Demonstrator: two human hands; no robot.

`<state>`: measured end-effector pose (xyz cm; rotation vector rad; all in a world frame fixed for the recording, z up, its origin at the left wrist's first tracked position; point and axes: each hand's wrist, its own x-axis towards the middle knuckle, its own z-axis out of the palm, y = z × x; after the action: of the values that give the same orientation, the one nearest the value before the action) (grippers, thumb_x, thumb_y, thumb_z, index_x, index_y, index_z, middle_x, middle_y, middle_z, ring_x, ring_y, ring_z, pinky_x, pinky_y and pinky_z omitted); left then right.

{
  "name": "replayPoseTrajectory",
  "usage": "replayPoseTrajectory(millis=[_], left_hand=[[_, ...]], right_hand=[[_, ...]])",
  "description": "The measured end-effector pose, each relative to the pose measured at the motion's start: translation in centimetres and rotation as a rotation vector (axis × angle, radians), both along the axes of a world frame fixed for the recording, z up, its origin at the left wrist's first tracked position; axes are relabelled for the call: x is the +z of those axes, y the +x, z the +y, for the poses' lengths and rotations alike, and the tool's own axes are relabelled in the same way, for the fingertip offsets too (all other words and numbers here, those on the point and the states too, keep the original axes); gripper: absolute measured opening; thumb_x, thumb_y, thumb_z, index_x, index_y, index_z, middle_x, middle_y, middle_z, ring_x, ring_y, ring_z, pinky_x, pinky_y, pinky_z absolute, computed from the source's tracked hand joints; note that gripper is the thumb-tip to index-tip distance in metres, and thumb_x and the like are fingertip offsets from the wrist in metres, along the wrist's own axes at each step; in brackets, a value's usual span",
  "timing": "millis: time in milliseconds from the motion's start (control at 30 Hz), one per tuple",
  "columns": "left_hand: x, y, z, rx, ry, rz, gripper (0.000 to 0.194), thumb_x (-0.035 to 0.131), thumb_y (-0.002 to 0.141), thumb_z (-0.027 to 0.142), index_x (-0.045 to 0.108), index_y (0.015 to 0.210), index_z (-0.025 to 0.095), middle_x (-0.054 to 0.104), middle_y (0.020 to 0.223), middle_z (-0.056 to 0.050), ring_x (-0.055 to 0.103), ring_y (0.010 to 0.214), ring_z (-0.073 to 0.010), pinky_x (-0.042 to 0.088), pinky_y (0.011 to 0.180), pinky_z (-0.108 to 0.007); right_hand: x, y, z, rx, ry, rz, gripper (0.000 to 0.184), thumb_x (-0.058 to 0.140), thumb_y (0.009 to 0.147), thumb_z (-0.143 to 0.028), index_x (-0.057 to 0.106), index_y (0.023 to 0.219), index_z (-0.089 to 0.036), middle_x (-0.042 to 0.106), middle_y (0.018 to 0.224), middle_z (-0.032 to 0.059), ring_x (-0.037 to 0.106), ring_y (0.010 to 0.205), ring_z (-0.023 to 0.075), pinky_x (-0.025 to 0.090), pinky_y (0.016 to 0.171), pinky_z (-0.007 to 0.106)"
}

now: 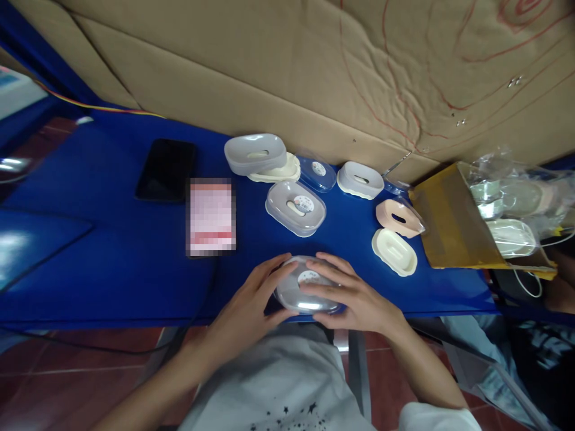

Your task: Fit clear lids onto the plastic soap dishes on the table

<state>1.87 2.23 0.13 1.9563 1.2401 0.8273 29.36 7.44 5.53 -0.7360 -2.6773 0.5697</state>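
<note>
A soap dish [291,290] with a clear, domed lid and a round white label lies at the table's near edge. From its left side, my left hand [252,299] grips it with curved fingers on the rim. My right hand [362,301] holds the opposite side, its fingers spread over the lid and the thumb at the near rim. Just beyond sits another grey soap dish [281,212] under a clear lid with a label. To the right are a cream soap dish tray [390,251] and a pink slotted soap dish piece [390,214].
Along the back lie grey soap dish pieces [240,157], a loose clear lid [324,175] and a grey piece on a cream base [353,176]. An open cardboard box [442,221] holds wrapped dishes at right. A black phone [165,170] and a blurred-out item [211,216] lie left.
</note>
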Motion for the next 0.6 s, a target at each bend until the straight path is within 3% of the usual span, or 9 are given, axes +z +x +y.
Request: replayPoseTrajectory(millis=[200,333,433,500,600], left_hand=[[-0.3,0.3,-0.3,0.063,0.051,0.032,0.07,0.067,0.108,0.039,0.033,0.169,0.042,0.041,0.175,-0.007,0.052,0.156,-0.0308,0.058,0.119,-0.052],[-0.5,0.4,-0.4,0.085,0.086,0.064,0.062,0.062,0.111,0.038,0.036,0.167,0.041,0.043,0.173,-0.007,0.058,0.151,-0.0295,0.063,0.113,-0.048],[-0.5,0.4,-0.4,0.08,0.113,0.103,0.057,0.058,0.112,0.04,0.037,0.166,0.04,0.047,0.169,-0.008,0.061,0.148,-0.0288,0.064,0.111,-0.047],[-0.4,0.5,-0.3,0.086,0.141,0.137,0.055,0.055,0.113,0.042,0.039,0.165,0.039,0.049,0.167,-0.008,0.062,0.146,-0.0292,0.064,0.11,-0.048],[-0.2,0.6,-0.1,0.106,0.178,0.169,0.051,0.052,0.114,0.044,0.041,0.163,0.037,0.052,0.163,-0.009,0.064,0.143,-0.0295,0.066,0.108,-0.048]], right_hand=[[-1.5,1.3,-0.3,-0.095,0.214,-0.028,0.048,0.071,0.104,-0.042,0.066,0.149,-0.026,0.059,0.163,0.0117,0.041,0.161,0.0344,0.047,0.124,0.057],[-1.7,4.8,0.6,-0.403,0.295,-0.081,0.048,0.068,0.107,-0.039,0.063,0.153,-0.029,0.057,0.163,0.0127,0.047,0.155,0.0373,0.045,0.122,0.062],[-1.7,5.7,2.2,-0.616,0.354,-0.131,0.046,0.064,0.11,-0.037,0.063,0.156,-0.035,0.061,0.154,0.0134,0.056,0.143,0.0372,0.048,0.117,0.062],[-1.5,5.3,3.5,-0.645,0.341,-0.128,0.049,0.058,0.113,-0.036,0.056,0.162,-0.037,0.063,0.151,0.0137,0.059,0.141,0.0355,0.05,0.118,0.06],[-0.8,5.0,4.8,-0.545,0.248,-0.1,0.062,0.05,0.115,-0.041,0.033,0.175,-0.036,0.052,0.166,0.0114,0.048,0.156,0.0326,0.046,0.127,0.056]])
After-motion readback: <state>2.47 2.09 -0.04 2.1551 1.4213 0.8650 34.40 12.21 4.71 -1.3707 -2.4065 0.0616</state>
